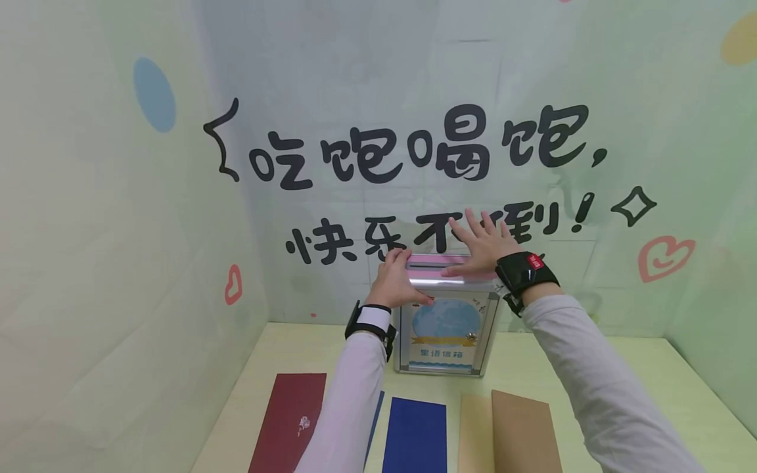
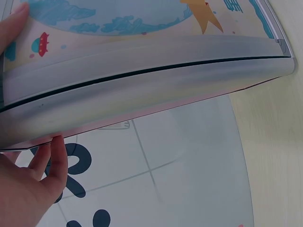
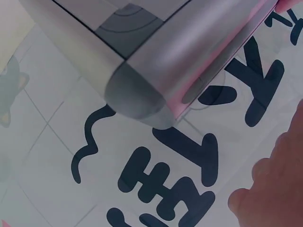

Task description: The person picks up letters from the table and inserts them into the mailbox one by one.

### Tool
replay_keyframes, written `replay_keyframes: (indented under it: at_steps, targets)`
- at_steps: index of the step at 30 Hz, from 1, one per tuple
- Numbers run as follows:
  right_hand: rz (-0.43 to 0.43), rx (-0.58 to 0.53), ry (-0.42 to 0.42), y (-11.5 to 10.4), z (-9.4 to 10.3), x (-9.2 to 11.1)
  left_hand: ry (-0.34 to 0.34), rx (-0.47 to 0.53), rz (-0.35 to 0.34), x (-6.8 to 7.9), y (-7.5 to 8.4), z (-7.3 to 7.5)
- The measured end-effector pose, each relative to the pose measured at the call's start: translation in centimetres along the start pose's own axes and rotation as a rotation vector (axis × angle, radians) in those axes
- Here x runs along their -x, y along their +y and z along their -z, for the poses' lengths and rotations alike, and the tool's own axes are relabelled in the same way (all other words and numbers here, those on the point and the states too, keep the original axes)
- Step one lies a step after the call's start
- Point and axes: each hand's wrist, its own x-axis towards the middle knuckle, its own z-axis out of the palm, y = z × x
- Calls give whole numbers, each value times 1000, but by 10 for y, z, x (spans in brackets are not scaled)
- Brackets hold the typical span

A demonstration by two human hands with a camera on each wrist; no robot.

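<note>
A silver-framed letter box stands upright at the back of the table, near the wall. Its top is pink with a long slot, and its front panel carries a blue round picture with lettering. My left hand grips the top left corner, the thumb on the front and the fingers over the top. In the left wrist view, those fingertips meet the top edge. My right hand is spread over the top right end, fingers straight and pointing up. The right wrist view shows the box's rounded grey corner.
On the pale table in front lie a dark red card, a blue one and a brown one with a tan part beside it. Behind the box rises a printed wall with large black characters.
</note>
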Motion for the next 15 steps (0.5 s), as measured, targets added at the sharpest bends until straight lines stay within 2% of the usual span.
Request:
replay_keyframes:
  at_steps: [15]
  targets:
    - [-47,-59,-8,20,-8,9,4,5,-10,-2,-2,-2]
